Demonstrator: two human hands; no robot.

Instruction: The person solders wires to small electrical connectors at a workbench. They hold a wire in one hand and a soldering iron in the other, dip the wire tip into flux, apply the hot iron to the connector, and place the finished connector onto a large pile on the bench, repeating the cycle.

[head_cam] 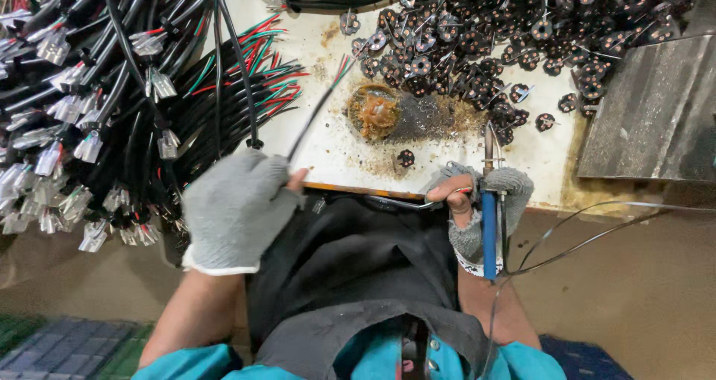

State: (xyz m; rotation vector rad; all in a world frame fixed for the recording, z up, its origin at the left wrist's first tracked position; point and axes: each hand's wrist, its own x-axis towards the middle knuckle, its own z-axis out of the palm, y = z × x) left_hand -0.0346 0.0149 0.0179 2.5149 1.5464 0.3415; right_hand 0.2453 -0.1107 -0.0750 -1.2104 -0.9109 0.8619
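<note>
My left hand (237, 205), in a grey fingerless glove, pinches a thin black cable (317, 111) whose red, green and black wire ends point toward the middle of the bench. My right hand (477, 201), also gloved, grips a soldering iron with a blue handle (488, 234), its metal tip (488, 137) pointing up at the bench. A thin strand of solder wire (403, 202) runs from those same fingers toward the left. Just beyond the tip lies a brown, crusty soldering stand (380, 111) on the stained white bench top (328, 152).
A big bundle of black cables with clear plastic connectors (89, 111) fills the left side. A heap of small round black connector discs (507, 37) covers the upper right. A grey metal plate (656, 111) lies at the right. The iron's cord (582, 231) trails right.
</note>
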